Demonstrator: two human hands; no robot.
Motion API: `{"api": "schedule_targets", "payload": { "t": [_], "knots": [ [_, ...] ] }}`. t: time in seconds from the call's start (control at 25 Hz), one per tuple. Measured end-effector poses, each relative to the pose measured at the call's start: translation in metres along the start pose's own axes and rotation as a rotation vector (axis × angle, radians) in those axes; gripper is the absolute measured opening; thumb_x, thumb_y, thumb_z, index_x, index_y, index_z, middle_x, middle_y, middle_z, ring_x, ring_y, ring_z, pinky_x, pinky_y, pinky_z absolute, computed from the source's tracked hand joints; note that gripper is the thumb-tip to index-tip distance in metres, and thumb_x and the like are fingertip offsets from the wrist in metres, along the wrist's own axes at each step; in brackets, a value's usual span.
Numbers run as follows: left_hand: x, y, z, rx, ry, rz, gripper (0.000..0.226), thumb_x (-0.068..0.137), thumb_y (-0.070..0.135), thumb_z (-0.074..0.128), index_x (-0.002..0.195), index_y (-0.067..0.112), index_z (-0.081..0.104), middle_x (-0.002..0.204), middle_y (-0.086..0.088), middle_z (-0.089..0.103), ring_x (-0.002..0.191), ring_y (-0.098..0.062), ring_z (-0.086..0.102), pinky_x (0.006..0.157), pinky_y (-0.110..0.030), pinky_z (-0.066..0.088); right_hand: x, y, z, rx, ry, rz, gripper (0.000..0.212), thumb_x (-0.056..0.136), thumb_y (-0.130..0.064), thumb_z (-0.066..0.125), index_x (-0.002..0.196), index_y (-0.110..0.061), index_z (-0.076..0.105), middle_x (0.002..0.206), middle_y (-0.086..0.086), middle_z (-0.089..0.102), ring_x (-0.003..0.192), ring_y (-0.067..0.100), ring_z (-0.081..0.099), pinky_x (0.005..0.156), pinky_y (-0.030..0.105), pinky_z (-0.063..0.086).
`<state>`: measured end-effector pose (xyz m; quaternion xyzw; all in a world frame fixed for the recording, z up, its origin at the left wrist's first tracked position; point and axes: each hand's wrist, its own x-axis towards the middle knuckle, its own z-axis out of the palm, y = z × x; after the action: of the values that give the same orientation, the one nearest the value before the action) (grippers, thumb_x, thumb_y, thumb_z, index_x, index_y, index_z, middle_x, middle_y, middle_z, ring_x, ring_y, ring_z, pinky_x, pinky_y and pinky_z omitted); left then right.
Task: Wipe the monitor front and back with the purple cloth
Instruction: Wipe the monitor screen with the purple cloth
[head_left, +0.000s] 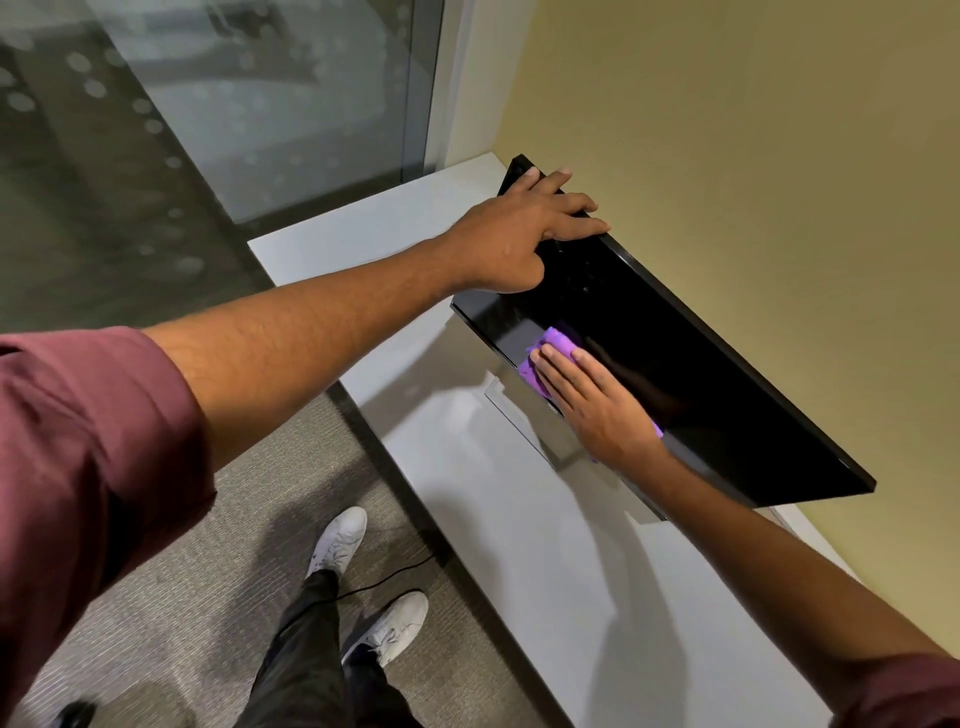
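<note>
A black monitor (691, 374) stands on a white desk (519, 519), its dark screen facing me. My left hand (519, 234) grips the monitor's top left corner, fingers curled over the upper edge. My right hand (597, 405) lies flat on the lower left part of the screen and presses the purple cloth (550, 345) against the glass. The cloth sticks out beyond my fingertips and a small piece shows at my wrist. The back of the monitor is hidden.
The silver monitor stand (524, 415) sits on the desk below the screen. A yellow wall (753, 156) is close behind the monitor, a glass partition (260, 104) to the left. A black cable (384, 577) runs over the carpet by my white shoes (337, 540).
</note>
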<state>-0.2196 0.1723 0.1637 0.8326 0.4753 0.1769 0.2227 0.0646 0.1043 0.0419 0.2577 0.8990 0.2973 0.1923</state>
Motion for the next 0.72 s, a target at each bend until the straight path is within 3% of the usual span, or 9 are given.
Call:
{"api": "schedule_targets", "payload": {
  "t": [0.32,0.48,0.56,0.64,0.72],
  "knots": [
    [0.003,-0.003,0.0,-0.057,-0.02,0.03,0.1,0.067,-0.008,0.039,0.159,0.03,0.047,0.166,0.006,0.04,0.165,-0.026,0.004,0.133,-0.049,-0.003,-0.099,-0.029,0.058,0.163,-0.078,-0.023,0.072,0.11,-0.014,0.036,0.167,0.007,-0.003,0.178,0.023,-0.011,0.166,0.039,-0.002,0.135,0.051,0.014],
    [0.003,-0.003,-0.001,-0.058,-0.024,0.027,0.1,0.068,-0.011,0.04,0.159,0.031,0.046,0.167,0.007,0.039,0.165,-0.025,0.004,0.133,-0.048,-0.002,-0.159,-0.019,0.066,0.114,-0.127,-0.083,0.066,0.106,-0.008,0.027,0.167,0.008,0.009,0.178,0.025,-0.002,0.165,0.043,-0.001,0.133,0.055,0.001],
    [0.003,-0.002,-0.002,-0.061,-0.026,0.022,0.101,0.068,-0.012,0.04,0.159,0.031,0.046,0.167,0.006,0.039,0.165,-0.025,0.004,0.133,-0.05,-0.001,-0.178,-0.013,0.068,0.097,-0.106,-0.09,0.066,0.104,-0.007,0.034,0.166,0.006,0.019,0.177,0.024,0.007,0.165,0.044,0.003,0.132,0.058,-0.005],
    [0.004,-0.001,-0.003,-0.063,-0.028,0.023,0.101,0.068,-0.013,0.039,0.159,0.03,0.046,0.166,0.006,0.04,0.165,-0.026,0.004,0.133,-0.053,0.0,-0.182,-0.013,0.068,0.079,-0.102,-0.081,0.067,0.103,-0.006,0.042,0.166,0.004,0.022,0.178,0.023,0.011,0.165,0.043,0.007,0.132,0.058,-0.003],
    [0.004,-0.001,-0.002,-0.068,-0.028,0.027,0.1,0.069,-0.013,0.038,0.159,0.03,0.046,0.166,0.006,0.04,0.165,-0.026,0.004,0.133,-0.054,-0.001,-0.174,-0.013,0.066,0.088,-0.121,-0.081,0.067,0.104,-0.006,0.038,0.167,0.003,0.02,0.178,0.023,0.008,0.165,0.043,0.006,0.132,0.057,0.0]
  ]
}}
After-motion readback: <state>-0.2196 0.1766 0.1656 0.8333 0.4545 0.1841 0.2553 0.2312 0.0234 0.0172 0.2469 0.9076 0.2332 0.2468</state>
